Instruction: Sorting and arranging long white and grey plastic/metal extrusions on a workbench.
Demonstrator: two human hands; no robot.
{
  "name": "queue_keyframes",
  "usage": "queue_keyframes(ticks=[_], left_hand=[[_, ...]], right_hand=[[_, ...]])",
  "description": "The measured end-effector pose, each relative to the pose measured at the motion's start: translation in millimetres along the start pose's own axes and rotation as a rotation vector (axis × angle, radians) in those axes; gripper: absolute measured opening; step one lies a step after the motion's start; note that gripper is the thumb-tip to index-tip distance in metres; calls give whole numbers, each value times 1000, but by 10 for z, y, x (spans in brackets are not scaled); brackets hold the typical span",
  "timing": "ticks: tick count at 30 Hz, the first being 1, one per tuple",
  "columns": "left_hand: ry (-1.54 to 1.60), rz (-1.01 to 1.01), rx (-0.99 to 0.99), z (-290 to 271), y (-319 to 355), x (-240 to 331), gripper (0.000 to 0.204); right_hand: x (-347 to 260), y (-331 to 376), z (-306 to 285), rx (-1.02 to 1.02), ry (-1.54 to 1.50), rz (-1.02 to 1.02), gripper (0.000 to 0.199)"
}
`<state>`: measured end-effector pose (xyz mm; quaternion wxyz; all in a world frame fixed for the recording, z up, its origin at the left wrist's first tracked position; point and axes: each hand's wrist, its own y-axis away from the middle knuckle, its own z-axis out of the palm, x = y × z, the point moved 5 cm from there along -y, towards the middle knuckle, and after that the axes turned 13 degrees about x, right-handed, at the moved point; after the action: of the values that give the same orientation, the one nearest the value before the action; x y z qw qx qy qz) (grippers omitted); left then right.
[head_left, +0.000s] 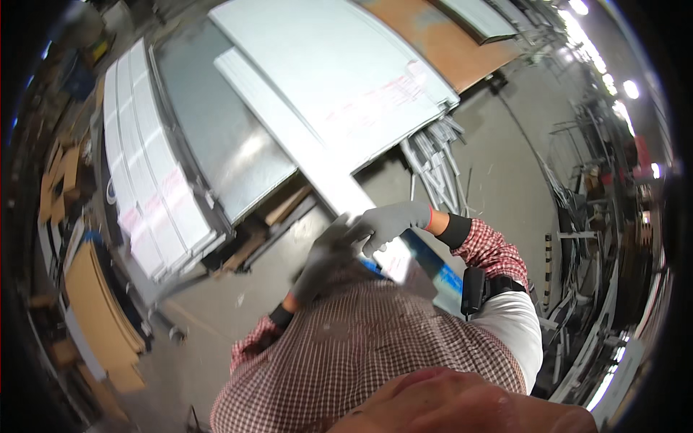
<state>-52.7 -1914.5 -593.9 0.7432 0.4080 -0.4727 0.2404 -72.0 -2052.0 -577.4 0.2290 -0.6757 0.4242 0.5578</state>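
My two hands, in grey gloves, meet in front of my body above the near end of a long narrow white panel. The right hand reaches in with bent fingers, its fingertips against the left glove; what they close on, if anything, is hidden. Motion smears my left hand, and its fingers are partly covered by the right. The narrow panel runs from below my hands up over a dark grey sheet and beside a wide white panel. Whether either hand touches the narrow panel I cannot tell.
Ribbed white panels lie stacked at the left. An orange-brown sheet lies at the far right of the table. Metal strips stick out below the wide panel. Cardboard sheets stand at lower left; metal racks line the right.
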Motion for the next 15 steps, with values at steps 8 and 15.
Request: queue_keyframes(ticks=[8,15], left_hand=[[-563,113,-69,-507,-879,-916,40],[-625,261,-439,-608,-1429,-1347,37]], right_hand=[[2171,-281,-159,548,255,-96,25],[1269,-83,-252,1375,20,327,41]])
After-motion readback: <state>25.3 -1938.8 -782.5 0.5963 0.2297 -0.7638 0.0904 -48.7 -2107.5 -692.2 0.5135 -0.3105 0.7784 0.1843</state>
